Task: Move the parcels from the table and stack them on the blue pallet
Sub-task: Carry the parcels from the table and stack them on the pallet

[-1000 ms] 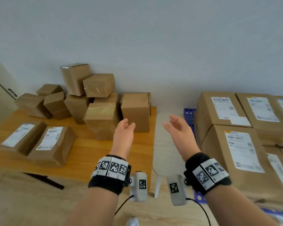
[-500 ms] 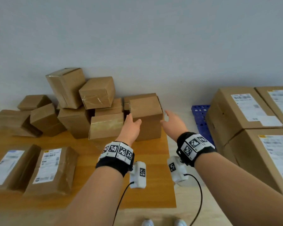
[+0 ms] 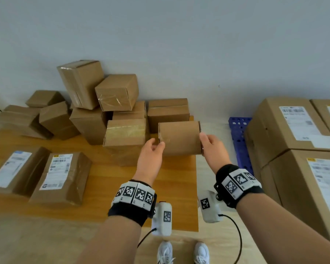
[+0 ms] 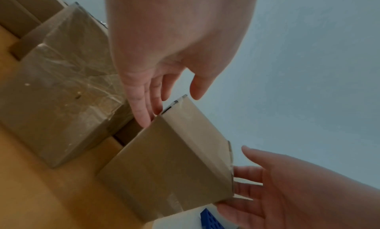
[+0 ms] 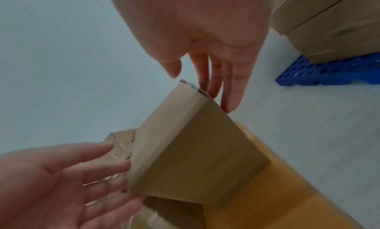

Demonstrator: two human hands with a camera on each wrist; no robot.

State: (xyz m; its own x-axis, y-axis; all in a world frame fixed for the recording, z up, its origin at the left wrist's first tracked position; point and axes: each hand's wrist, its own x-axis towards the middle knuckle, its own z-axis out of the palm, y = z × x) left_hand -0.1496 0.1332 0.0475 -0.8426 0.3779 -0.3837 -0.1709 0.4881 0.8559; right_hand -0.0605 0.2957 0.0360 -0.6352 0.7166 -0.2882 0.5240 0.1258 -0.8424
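1. The small brown parcel [image 3: 180,138] sits right between both hands, up off the tabletop [image 3: 110,168] near its right-hand corner. The left hand [image 3: 150,155] is flat against the parcel's left end, the right hand [image 3: 213,147] against its right end.
2. Both hands have straight fingers pressing on the ends, thumbs lying along the top edge, so it's more of a squeeze between palms than a curled grip. The wrist views show the same thing: fingers [image 4: 144,105] flat on one end, fingers [image 5: 213,84] flat on the other.
3. No real containers here. The blue pallet [image 3: 240,141] is on the floor to the right and carries big labelled boxes [image 3: 286,124] stacked two high.
4. Just left of the held parcel is a taped box [image 3: 125,138], very close to the left hand. Behind it is a messy pile of boxes [image 3: 95,103] against the wall, some tilted. Two labelled flat parcels [image 3: 59,176] lie at the tabletop's left front.
5. Between the tabletop's right edge and the pallet there's an open strip of pale floor [image 3: 213,124].
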